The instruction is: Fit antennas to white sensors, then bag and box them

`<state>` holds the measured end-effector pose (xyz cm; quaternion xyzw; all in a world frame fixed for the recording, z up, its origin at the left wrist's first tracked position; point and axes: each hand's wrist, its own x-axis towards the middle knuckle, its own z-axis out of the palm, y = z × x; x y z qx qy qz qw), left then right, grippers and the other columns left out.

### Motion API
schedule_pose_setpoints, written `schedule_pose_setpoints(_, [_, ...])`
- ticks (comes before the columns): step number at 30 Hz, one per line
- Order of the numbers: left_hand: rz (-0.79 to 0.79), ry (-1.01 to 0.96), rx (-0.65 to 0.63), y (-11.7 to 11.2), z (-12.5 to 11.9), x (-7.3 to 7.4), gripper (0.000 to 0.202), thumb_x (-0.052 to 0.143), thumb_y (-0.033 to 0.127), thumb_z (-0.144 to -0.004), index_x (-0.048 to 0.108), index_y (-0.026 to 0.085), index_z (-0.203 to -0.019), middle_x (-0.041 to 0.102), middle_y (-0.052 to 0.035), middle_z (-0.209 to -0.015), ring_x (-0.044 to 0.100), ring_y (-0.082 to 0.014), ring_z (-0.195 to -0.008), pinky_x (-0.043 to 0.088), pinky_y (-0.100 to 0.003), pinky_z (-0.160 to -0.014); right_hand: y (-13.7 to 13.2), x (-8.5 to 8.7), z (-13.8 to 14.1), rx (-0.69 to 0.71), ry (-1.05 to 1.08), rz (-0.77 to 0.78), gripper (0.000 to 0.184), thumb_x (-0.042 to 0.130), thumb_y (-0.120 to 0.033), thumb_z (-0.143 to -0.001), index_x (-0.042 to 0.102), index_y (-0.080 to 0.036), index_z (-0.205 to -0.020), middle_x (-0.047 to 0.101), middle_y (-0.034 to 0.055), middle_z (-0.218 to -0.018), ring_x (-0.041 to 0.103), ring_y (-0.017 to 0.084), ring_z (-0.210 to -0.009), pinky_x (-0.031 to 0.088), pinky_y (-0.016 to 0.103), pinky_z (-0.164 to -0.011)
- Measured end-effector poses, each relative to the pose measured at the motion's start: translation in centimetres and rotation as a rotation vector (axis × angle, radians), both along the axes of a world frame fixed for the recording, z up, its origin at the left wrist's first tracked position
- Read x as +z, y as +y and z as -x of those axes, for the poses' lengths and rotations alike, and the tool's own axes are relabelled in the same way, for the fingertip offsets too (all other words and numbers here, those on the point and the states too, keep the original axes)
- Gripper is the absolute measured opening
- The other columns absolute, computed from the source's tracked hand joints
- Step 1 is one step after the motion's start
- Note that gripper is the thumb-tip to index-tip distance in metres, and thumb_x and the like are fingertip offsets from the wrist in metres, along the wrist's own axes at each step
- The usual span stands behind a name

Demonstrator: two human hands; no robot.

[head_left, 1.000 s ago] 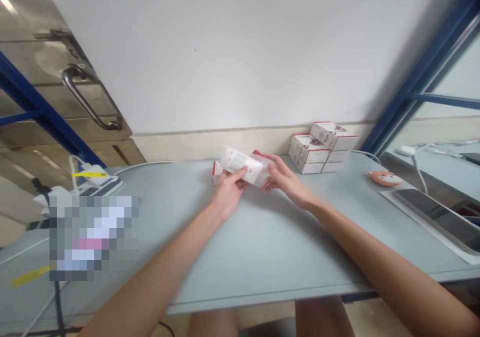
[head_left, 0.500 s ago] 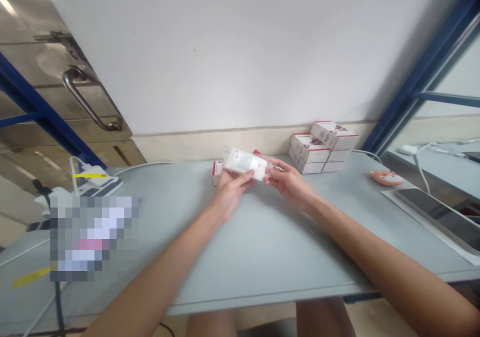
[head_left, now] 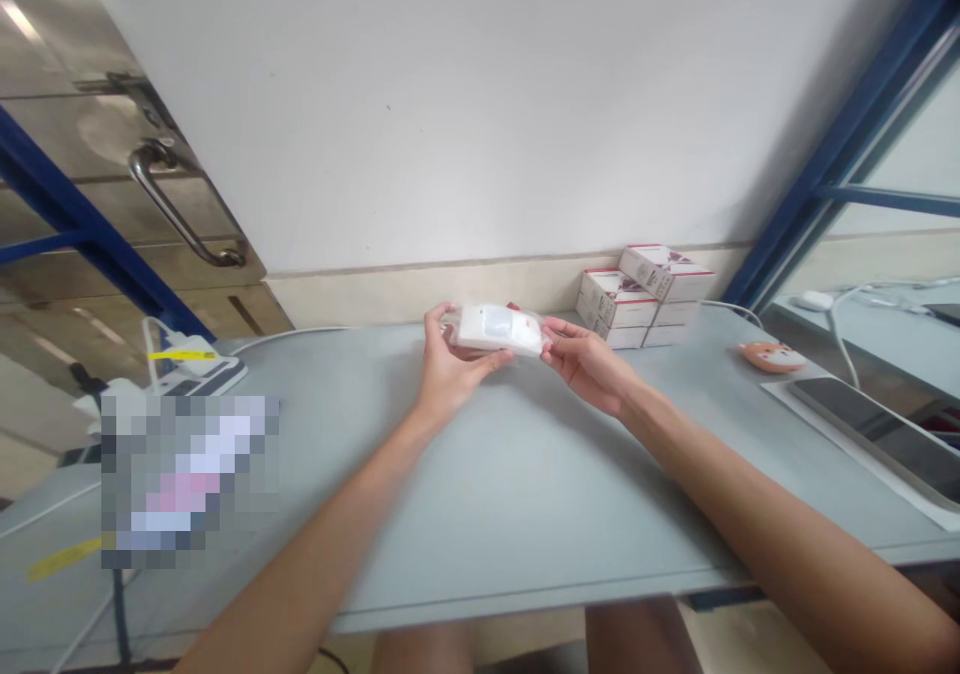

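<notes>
Both of my hands hold one small white device in a clear plastic bag [head_left: 498,328] above the far part of the grey table [head_left: 525,494]. My left hand [head_left: 450,369] grips its left end with thumb below and fingers curled over the top. My right hand [head_left: 585,362] pinches the right end of the bag. A bit of red from a box shows just behind the device; the rest of that box is hidden by my hands.
A stack of white-and-red boxes [head_left: 645,294] stands against the wall at the back right. An orange round object [head_left: 772,356] and a dark flat device [head_left: 877,434] lie to the right. White cables and a charger [head_left: 187,364] sit at the left, beside a pixelated patch.
The bagged white device has been turned level and lifted a little; my left hand shifted from under it to gripping its left end, and my right hand slid to the right end.
</notes>
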<state>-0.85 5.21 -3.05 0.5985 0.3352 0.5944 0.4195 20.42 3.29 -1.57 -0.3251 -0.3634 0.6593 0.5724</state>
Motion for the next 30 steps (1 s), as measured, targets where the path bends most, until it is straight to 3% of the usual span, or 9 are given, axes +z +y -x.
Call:
schedule_pose_setpoints(3, [-0.223,0.15,0.122,0.7,0.6,-0.4,0.095,0.099,0.052,-0.062,0.04,0.029,-0.131,0.061,-0.0093,-0.132,0.067,-0.0249,-0.119,0.057,-0.038,-0.102,0.0,0.1,-0.1,0.054,0.016,0.02,0.027,0.077,-0.002,-0.079,0.081,-0.02,-0.098,0.079,0.0033,-0.112,0.067,0.009,-0.081,0.061,0.015,-0.079])
schedule_pose_setpoints(8, [-0.412,0.332,0.194,0.9,1.5,-0.6,0.101,0.096,0.053,-0.07,0.037,0.032,-0.15,0.05,-0.0143,-0.152,0.064,-0.0255,-0.123,0.056,-0.037,-0.102,0.1,0.0,-0.5,0.152,-0.034,-0.021,0.041,0.072,-0.002,-0.08,0.081,-0.021,-0.114,0.075,0.0039,-0.128,0.066,0.008,-0.082,0.06,0.015,-0.077])
schedule_pose_setpoints(12, [-0.568,0.53,0.246,0.9,2.3,-0.5,0.095,0.094,0.044,-0.076,0.042,0.035,-0.155,0.051,-0.0132,-0.153,0.061,-0.0287,-0.132,0.053,-0.042,-0.11,0.5,-0.6,-0.9,0.132,-0.105,-0.018,0.032,0.076,-0.009,-0.08,0.082,-0.021,-0.109,0.077,0.0059,-0.111,0.066,0.012,-0.08,0.061,0.023,-0.08])
schedule_pose_setpoints(15, [-0.668,0.694,0.322,0.8,2.7,-0.2,0.069,0.093,0.043,-0.076,0.062,0.031,-0.137,0.061,-0.0109,-0.141,0.061,-0.03,-0.132,0.051,-0.043,-0.113,0.8,-1.0,-1.0,0.07,-0.18,-0.048,0.02,0.085,-0.022,-0.08,0.081,-0.018,-0.099,0.076,0.0056,-0.096,0.063,0.013,-0.074,0.059,0.03,-0.082])
schedule_pose_setpoints(18, [-0.717,0.755,0.385,0.5,2.7,0.1,0.063,0.093,0.05,-0.075,0.067,0.025,-0.126,0.068,-0.0123,-0.134,0.066,-0.0308,-0.125,0.053,-0.043,-0.11,0.9,-1.2,-0.7,-0.034,-0.255,-0.115,0.027,0.09,-0.035,-0.076,0.078,-0.017,-0.092,0.075,0.005,-0.09,0.063,0.014,-0.073,0.057,0.036,-0.086])
schedule_pose_setpoints(22, [-0.66,0.76,0.399,-0.4,2.2,0.5,0.06,0.088,0.057,-0.079,0.067,0.024,-0.124,0.075,-0.0111,-0.125,0.072,-0.0286,-0.115,0.056,-0.039,-0.101,0.6,-1.1,-0.2,-0.129,-0.42,-0.254,0.037,0.087,-0.05,-0.078,0.075,-0.017,-0.09,0.075,0.0055,-0.085,0.065,0.017,-0.073,0.055,0.04,-0.085])
schedule_pose_setpoints(25, [-0.506,0.729,0.36,-1.1,1.6,0.8,0.052,0.085,0.054,-0.081,0.069,0.026,-0.121,0.077,-0.0078,-0.12,0.074,-0.0264,-0.109,0.057,-0.037,-0.095,0.5,-1.1,-0.1,-0.166,-0.52,-0.303,0.038,0.082,-0.054,-0.081,0.071,-0.019,-0.09,0.073,0.0037,-0.08,0.064,0.017,-0.069,0.054,0.04,-0.08])
schedule_pose_setpoints(28, [-0.222,0.624,0.174,-1.5,1.1,1.1,0.041,0.08,0.054,-0.085,0.07,0.026,-0.112,0.078,-0.0055,-0.11,0.074,-0.0228,-0.094,0.059,-0.033,-0.081,0.7,-1.4,-0.1,-0.213,-0.616,-0.321,0.035,0.076,-0.054,-0.085,0.064,-0.021,-0.086,0.066,-0.0001,-0.071,0.062,0.017,-0.065,0.051,0.038,-0.074])
schedule_pose_setpoints(30, [0.023,0.499,-0.015,-1.7,0.9,1.5,0.046,0.075,0.058,-0.088,0.067,0.025,-0.118,0.076,-0.0058,-0.107,0.072,-0.0192,-0.077,0.057,-0.03,-0.064,0.9,-1.7,-0.2,-0.244,-0.679,-0.329,0.034,0.072,-0.054,-0.088,0.06,-0.022,-0.084,0.063,-0.0017,-0.067,0.059,0.016,-0.064,0.048,0.036,-0.071])
